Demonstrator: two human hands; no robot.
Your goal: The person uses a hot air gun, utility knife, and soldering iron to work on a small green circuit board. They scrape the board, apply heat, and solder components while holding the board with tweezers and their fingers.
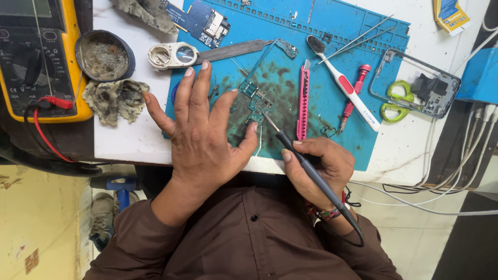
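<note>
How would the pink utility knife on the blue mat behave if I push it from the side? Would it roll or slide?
The pink utility knife looks flat and slim, so it would probably slide, not roll. It lies on the blue mat, which looks rubbery and may grip it a little. It seems stiff and light, and its exposed blade tip calls for care.

Bright, even light, soft shadows (sharp throughout, slight edge bending).

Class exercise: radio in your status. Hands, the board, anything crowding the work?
Left hand flat on blue mat, fingertips pinning small circuit board. Right hand grips soldering iron, tip at board's edge. Pink utility knife lies beside the board, apart.
</note>
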